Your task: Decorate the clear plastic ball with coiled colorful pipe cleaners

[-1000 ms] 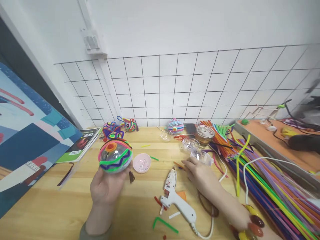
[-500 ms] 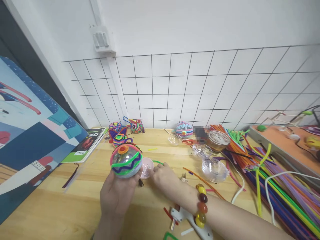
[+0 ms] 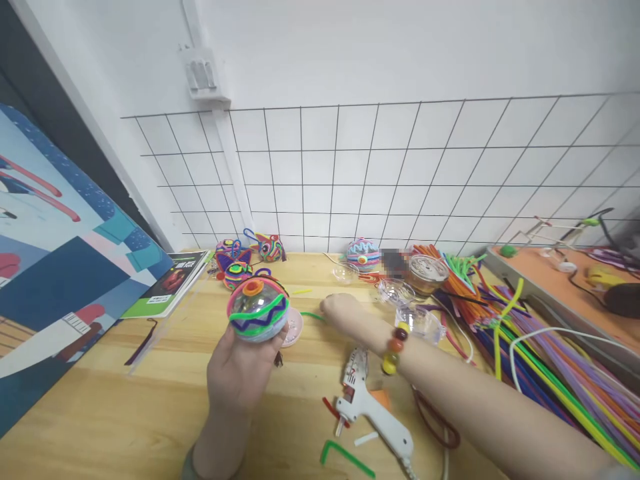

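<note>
My left hand (image 3: pixel 239 370) cups a clear plastic ball (image 3: pixel 257 312) from below. Pink, green and purple fuzzy strips wrap the ball, with a purple zigzag and an orange ring near the top. A pink dish (image 3: pixel 294 328) lies partly behind it on the table. Farther right, my right hand (image 3: pixel 341 311) is low over the tabletop with its fingers curled; what they hold, if anything, is hidden. A green pipe cleaner (image 3: pixel 313 315) reaches toward these fingers. Below the right forearm lies a white glue gun (image 3: pixel 373 407).
Finished decorated balls (image 3: pixel 237 272) stand at the back left, and a blue-pink ball (image 3: pixel 363 255) farther right. Clear half shells (image 3: pixel 417 321) and a tape roll (image 3: pixel 428 270) sit before bundled pipe cleaners (image 3: pixel 555 380). A bent green piece (image 3: pixel 347 457) lies in front; a magazine (image 3: pixel 167 287) is at left.
My right hand has moved away from the pink dish, rightward and farther back. More of the glue gun now shows. The decorated ball stays in my left hand, slightly right and up in view.
</note>
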Motion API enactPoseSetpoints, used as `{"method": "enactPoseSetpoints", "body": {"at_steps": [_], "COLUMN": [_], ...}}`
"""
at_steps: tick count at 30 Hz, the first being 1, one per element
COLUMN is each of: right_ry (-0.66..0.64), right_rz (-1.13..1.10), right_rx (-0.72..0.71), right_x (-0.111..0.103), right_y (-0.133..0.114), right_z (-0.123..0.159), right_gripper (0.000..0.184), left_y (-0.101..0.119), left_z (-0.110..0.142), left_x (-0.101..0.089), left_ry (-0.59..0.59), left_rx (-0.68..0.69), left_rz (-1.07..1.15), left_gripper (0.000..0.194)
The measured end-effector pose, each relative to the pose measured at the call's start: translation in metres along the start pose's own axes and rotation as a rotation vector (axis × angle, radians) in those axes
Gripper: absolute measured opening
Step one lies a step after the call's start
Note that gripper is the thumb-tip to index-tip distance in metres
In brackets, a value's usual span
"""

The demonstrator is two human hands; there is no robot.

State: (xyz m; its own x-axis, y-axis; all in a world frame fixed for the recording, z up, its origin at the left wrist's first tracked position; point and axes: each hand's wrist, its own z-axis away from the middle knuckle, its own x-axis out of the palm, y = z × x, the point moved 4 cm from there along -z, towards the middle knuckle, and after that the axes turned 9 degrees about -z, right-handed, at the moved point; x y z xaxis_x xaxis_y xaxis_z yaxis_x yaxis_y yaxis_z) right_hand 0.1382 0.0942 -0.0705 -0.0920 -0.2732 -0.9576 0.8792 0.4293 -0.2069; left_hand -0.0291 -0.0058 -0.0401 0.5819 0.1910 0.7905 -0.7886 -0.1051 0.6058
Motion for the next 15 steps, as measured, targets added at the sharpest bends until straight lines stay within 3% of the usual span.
{"method": "enactPoseSetpoints", "body": {"at_steps": [4, 7, 12, 15], "right_ry": [-0.068, -0.075, -0.032, 0.043], "right_rz": [-0.12, -0.252, -0.587, -0.815], "right_rx": [0.001, 0.025, 0.052, 0.028], "right_x": [0.002, -0.005, -0.024, -0.029], "right_y": [-0.017, -0.005, 0.039, 0.051], "right_z": [-0.028, -0.029, 0.005, 0.038], "right_gripper": [0.032, 0.031, 0.03, 0.025], "left_y": [-0.002, -0.003, -0.009, -0.016], "left_z": [-0.003, -0.004, -0.002, 0.001], "left_x": [-0.002, -0.003, -0.002, -0.001], "left_ry": [-0.036, -0.045, -0.109, -0.142], "left_rx": [-0.014, -0.013, -0.034, -0.074], "left_rz": [0.021, 0.027, 0.004, -0.037], "left_gripper": [0.03, 0.028, 0.027, 0.028]}}
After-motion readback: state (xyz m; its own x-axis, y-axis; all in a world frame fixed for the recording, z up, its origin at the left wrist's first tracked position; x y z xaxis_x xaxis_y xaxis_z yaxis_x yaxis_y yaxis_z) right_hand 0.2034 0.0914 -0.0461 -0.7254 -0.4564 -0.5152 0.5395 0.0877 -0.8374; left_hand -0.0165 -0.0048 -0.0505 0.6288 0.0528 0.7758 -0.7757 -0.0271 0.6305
